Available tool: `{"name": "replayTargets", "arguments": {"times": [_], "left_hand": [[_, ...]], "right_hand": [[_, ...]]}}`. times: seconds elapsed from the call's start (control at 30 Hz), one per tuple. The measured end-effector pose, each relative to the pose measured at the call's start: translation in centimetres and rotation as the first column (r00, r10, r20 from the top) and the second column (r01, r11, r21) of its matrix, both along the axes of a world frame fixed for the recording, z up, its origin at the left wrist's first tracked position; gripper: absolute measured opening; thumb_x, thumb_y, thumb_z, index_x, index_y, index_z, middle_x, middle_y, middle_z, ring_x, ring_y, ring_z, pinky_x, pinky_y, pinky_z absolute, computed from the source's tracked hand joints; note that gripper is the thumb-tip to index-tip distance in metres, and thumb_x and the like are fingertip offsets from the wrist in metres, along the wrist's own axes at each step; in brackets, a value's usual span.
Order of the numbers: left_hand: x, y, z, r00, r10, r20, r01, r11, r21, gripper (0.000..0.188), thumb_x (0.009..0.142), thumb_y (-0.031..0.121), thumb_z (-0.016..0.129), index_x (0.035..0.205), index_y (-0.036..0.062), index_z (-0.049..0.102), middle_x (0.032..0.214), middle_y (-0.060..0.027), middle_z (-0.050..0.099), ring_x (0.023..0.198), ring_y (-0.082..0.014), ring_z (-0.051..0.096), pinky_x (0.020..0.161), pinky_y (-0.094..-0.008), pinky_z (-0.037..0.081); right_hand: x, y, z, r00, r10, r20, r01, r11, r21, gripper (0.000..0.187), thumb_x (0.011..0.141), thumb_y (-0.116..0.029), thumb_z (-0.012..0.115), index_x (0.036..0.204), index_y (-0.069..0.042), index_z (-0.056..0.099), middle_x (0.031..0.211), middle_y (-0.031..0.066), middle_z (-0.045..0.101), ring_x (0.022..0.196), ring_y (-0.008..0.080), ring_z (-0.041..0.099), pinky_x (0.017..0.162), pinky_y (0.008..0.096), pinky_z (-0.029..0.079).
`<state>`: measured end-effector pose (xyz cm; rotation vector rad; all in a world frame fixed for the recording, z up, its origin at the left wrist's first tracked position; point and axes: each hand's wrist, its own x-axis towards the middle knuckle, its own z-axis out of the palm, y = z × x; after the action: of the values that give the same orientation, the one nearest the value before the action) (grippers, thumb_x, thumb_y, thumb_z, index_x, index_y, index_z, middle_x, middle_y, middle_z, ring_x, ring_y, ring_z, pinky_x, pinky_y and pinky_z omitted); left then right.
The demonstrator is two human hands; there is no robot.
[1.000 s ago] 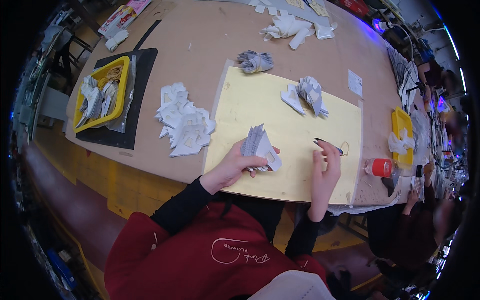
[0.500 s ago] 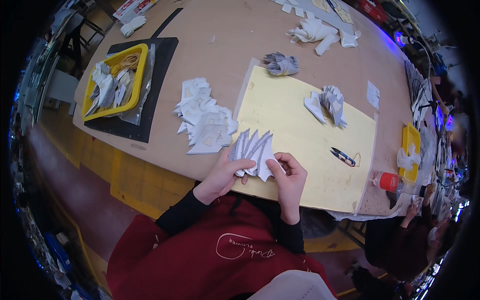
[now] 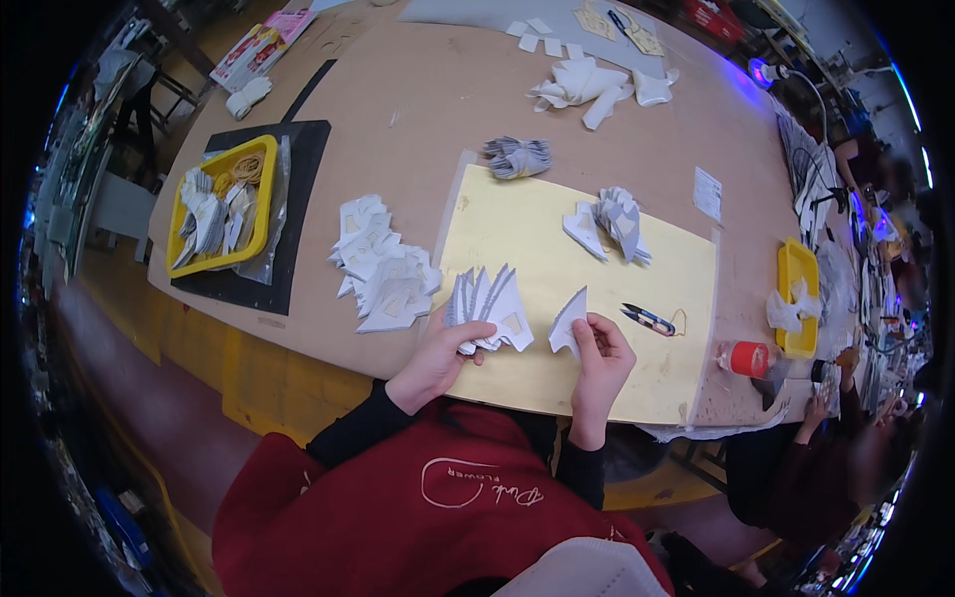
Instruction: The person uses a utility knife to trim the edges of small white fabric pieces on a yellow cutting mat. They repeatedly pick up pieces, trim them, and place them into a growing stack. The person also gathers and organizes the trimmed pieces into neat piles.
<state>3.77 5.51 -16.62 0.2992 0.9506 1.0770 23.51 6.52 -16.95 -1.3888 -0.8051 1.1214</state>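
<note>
My left hand (image 3: pixel 444 350) is closed on a fanned stack of white cut pieces (image 3: pixel 487 310) with grey edges, thumb on top. A little to its right, my right hand (image 3: pixel 603 370) pinches a single white cut piece (image 3: pixel 569 324) with a curved grey edge, held apart from the stack. Both hands are over the near part of a yellow sheet (image 3: pixel 497 224). Left of them lies a spread heap of similar white pieces (image 3: pixel 383 274). On the sheet, beyond my right hand, are another fanned bunch (image 3: pixel 621 221) and dark-handled thread snips (image 3: pixel 649 319).
A tied grey bundle (image 3: pixel 518 157) lies at the sheet's far edge. Left is a yellow tray (image 3: pixel 267 199) with pieces and rubber bands on a black board (image 3: pixel 298 239). At right are a red-labelled jar (image 3: pixel 748 358) and another yellow tray (image 3: pixel 814 338). A co-worker sits at lower right.
My right hand has moved right, away from the stack, with one white piece drawn off it. My left hand still holds the fanned stack. The whole view has shifted slightly.
</note>
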Motion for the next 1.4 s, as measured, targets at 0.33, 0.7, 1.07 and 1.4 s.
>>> {"name": "replayTargets", "arguments": {"times": [0.33, 0.7, 1.07, 1.4], "left_hand": [[0.9, 0.6, -0.6, 0.998, -0.012, -0.055, 0.009, 0.998, -0.068, 0.036, 0.082, 0.004, 0.068, 0.115, 0.0072, 0.053, 0.094, -0.0028, 0.065, 0.076, -0.0103, 0.062, 0.051, -0.0241, 0.044], [2.8, 0.4, -0.5, 0.995, -0.098, -0.004, 0.099, 0.994, 0.042, 0.037, 0.084, 0.003, 0.068, 0.118, 0.0039, 0.053, 0.097, -0.0068, 0.067, 0.08, -0.0132, 0.066, 0.051, -0.0242, 0.047], [1.6, 0.8, 0.0, 0.999, -0.047, 0.019, 0.046, 0.998, 0.053, 0.034, 0.087, 0.01, 0.067, 0.117, 0.0038, 0.053, 0.097, -0.0071, 0.067, 0.08, -0.0137, 0.068, 0.048, -0.0232, 0.044], [1.1, 1.4, 0.5, 0.996, -0.072, -0.057, 0.075, 0.996, 0.048, 0.039, 0.084, 0.009, 0.071, 0.117, 0.0038, 0.053, 0.096, -0.0055, 0.066, 0.077, -0.0112, 0.068, 0.044, -0.0211, 0.04]], "right_hand": [[3.8, 2.1, -2.4, 0.479, -0.081, 0.874, -0.132, 0.978, 0.163, 0.024, 0.081, -0.003, 0.073, 0.104, 0.0, 0.07, 0.096, 0.0061, 0.062, 0.085, 0.0158, 0.058, 0.074, 0.0276, 0.046], [0.6, 0.1, -0.3, 0.89, 0.366, 0.271, -0.397, 0.915, 0.069, 0.026, 0.079, 0.006, 0.074, 0.104, 0.005, 0.065, 0.089, 0.001, 0.056, 0.076, 0.0058, 0.048, 0.068, 0.0202, 0.04], [-0.3, 1.1, 1.0, 0.992, 0.122, -0.026, -0.121, 0.992, 0.018, 0.021, 0.085, 0.003, 0.072, 0.104, 0.006, 0.064, 0.087, 0.0032, 0.063, 0.075, 0.0052, 0.056, 0.067, 0.0181, 0.046], [3.8, 2.3, -0.9, 0.466, -0.068, 0.882, -0.22, 0.957, 0.19, 0.028, 0.076, -0.001, 0.076, 0.104, -0.002, 0.07, 0.083, 0.007, 0.06, 0.077, 0.02, 0.057, 0.071, 0.0312, 0.047]]}}
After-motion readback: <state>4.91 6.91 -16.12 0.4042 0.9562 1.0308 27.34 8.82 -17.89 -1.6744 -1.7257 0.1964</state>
